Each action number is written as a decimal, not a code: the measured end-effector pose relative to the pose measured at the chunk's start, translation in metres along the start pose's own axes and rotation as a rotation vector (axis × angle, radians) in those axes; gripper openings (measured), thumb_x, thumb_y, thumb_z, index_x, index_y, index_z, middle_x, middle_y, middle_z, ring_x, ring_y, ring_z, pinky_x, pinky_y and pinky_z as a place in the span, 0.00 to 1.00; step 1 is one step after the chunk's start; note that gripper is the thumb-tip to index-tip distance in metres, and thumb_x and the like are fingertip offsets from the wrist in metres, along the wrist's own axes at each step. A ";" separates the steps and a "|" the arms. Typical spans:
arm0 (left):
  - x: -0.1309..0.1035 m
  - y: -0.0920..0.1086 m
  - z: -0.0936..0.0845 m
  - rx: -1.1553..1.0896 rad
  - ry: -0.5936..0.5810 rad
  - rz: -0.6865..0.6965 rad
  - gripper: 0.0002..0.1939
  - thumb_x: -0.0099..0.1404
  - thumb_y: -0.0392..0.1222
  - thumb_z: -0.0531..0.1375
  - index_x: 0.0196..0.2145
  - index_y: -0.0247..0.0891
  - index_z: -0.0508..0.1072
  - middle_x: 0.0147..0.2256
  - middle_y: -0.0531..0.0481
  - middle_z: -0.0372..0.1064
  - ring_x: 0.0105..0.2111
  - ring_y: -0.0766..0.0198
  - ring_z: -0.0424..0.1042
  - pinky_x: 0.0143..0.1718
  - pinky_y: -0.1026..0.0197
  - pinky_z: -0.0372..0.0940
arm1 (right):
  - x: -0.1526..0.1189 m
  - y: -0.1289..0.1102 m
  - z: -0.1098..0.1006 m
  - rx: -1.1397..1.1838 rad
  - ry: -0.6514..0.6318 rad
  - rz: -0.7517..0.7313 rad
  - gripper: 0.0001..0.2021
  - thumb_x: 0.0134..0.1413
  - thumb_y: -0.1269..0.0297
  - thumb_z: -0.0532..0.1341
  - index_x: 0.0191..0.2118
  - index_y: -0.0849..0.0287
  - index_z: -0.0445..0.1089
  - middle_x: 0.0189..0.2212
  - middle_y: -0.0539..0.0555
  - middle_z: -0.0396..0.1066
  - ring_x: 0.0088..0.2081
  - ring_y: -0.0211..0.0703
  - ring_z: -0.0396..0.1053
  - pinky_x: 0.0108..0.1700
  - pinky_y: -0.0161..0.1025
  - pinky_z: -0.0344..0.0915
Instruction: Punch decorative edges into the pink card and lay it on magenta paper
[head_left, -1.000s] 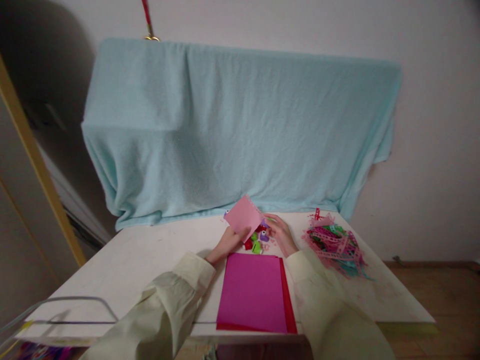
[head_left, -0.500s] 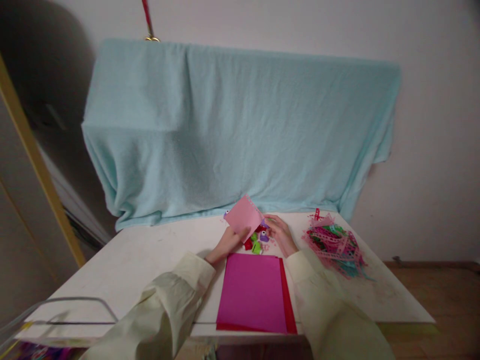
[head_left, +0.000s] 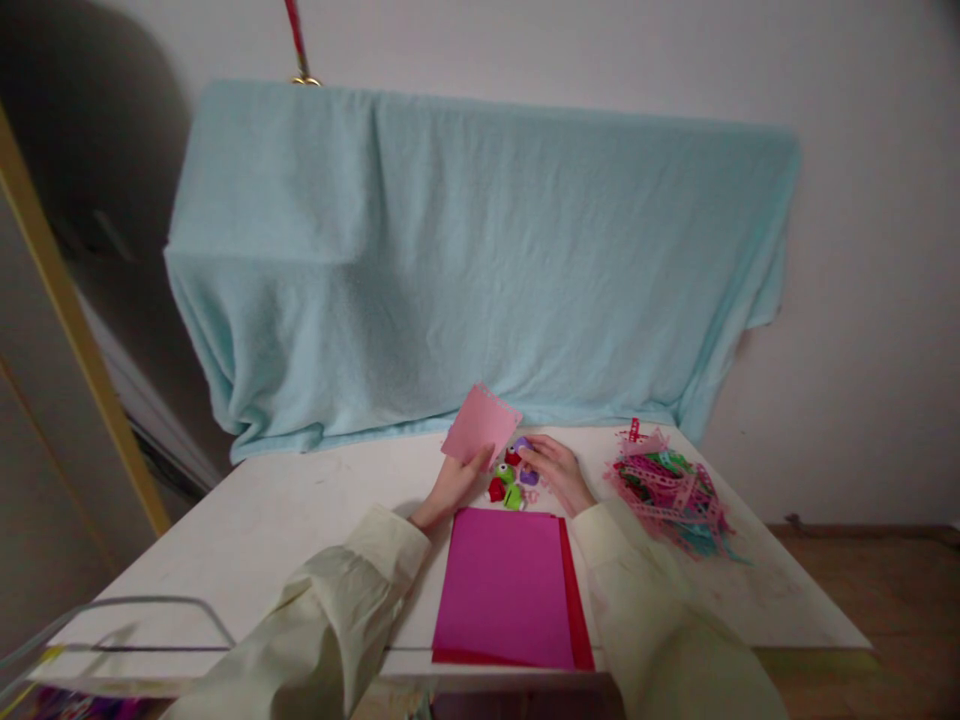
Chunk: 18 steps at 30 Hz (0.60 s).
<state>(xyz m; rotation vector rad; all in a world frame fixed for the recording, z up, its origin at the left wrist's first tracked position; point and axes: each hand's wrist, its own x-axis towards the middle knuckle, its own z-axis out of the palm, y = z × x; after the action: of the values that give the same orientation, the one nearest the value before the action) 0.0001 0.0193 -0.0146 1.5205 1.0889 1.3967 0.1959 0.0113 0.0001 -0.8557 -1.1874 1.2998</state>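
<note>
My left hand (head_left: 457, 480) pinches a pink sheet of paper (head_left: 480, 428) between thumb and fingers, raised at a tilt above the table. Small cut-outs run along the paper's upper right edge. A purple craft punch (head_left: 520, 446) is in the fingers of my right hand (head_left: 559, 470), just right of the paper and apart from it. Below, on the table, lie a green punch (head_left: 514, 496), a red punch (head_left: 496, 489) and another purple punch (head_left: 529, 476), with more small punches partly hidden. Tiny pink paper bits (head_left: 530, 494) are scattered beside them.
In front of me a stack of magenta paper (head_left: 506, 590) lies over red sheets (head_left: 579, 610). A heap of punched paper strips (head_left: 675, 490) sits on the right of the white table (head_left: 292, 520). A light blue cloth (head_left: 480, 260) hangs behind.
The paper in my left hand has moved slightly left, away from the purple punch. My right hand's punch now shows clear of the paper's edge.
</note>
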 end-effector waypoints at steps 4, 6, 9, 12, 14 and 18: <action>-0.001 0.002 0.001 -0.004 -0.002 0.000 0.30 0.62 0.55 0.59 0.55 0.33 0.66 0.50 0.38 0.70 0.54 0.52 0.64 0.60 0.51 0.51 | -0.003 -0.002 0.002 -0.019 -0.035 0.009 0.17 0.47 0.59 0.69 0.43 0.59 0.71 0.31 0.53 0.75 0.30 0.41 0.71 0.35 0.38 0.66; -0.002 0.003 0.002 -0.016 -0.020 0.018 0.29 0.62 0.55 0.59 0.54 0.33 0.66 0.49 0.39 0.71 0.56 0.53 0.62 0.60 0.52 0.51 | -0.004 -0.004 0.003 -0.032 -0.049 -0.003 0.17 0.47 0.59 0.68 0.43 0.59 0.71 0.31 0.53 0.75 0.29 0.40 0.71 0.34 0.37 0.66; -0.002 0.003 0.005 -0.024 -0.040 0.029 0.29 0.61 0.55 0.59 0.53 0.33 0.67 0.48 0.38 0.71 0.56 0.53 0.63 0.59 0.51 0.51 | -0.004 -0.007 0.003 -0.051 -0.072 -0.015 0.17 0.46 0.59 0.69 0.43 0.58 0.72 0.31 0.53 0.75 0.28 0.40 0.71 0.33 0.37 0.66; -0.002 0.003 0.006 0.031 -0.040 0.045 0.27 0.61 0.56 0.58 0.51 0.33 0.69 0.45 0.39 0.73 0.53 0.53 0.66 0.59 0.52 0.52 | -0.003 -0.008 0.003 -0.058 -0.075 -0.005 0.18 0.44 0.59 0.70 0.43 0.58 0.72 0.31 0.53 0.75 0.28 0.39 0.70 0.32 0.36 0.66; -0.002 0.003 0.005 0.111 -0.052 0.082 0.23 0.63 0.56 0.56 0.47 0.34 0.72 0.42 0.41 0.74 0.50 0.54 0.68 0.57 0.53 0.54 | -0.002 -0.008 0.003 -0.060 -0.067 0.010 0.19 0.43 0.60 0.70 0.43 0.58 0.72 0.33 0.53 0.76 0.27 0.39 0.71 0.31 0.36 0.66; -0.002 0.003 0.000 0.209 -0.078 0.135 0.18 0.65 0.53 0.54 0.36 0.36 0.75 0.35 0.46 0.74 0.40 0.57 0.71 0.49 0.56 0.60 | -0.002 -0.004 0.003 -0.057 -0.051 0.053 0.21 0.40 0.59 0.71 0.44 0.57 0.72 0.35 0.53 0.76 0.29 0.41 0.73 0.30 0.36 0.68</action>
<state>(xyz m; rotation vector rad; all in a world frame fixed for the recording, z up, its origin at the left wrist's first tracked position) 0.0002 0.0168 -0.0123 1.8122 1.1296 1.3333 0.1938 0.0086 0.0046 -0.9048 -1.2543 1.3435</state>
